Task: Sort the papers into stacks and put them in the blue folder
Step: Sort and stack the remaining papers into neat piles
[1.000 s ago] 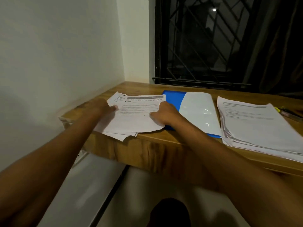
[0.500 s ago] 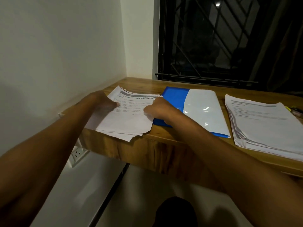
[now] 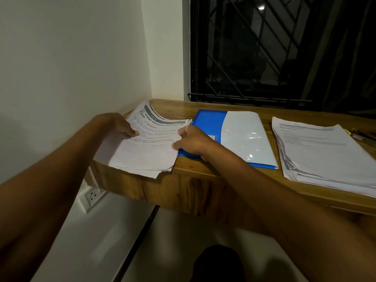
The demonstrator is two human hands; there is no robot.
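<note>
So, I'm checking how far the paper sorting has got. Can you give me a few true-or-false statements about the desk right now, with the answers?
1. The left hand and the right hand both grip the left stack of printed white papers. True.
2. The blue plastic folder lies on the wooden desk between that stack and the right stack of white papers. True.
3. The left stack lies wholly on the desk. False: its near corner overhangs the desk's front edge.
4. The right stack is tucked inside the folder. False: it lies on the desk to the right of the folder, apart from it.
</note>
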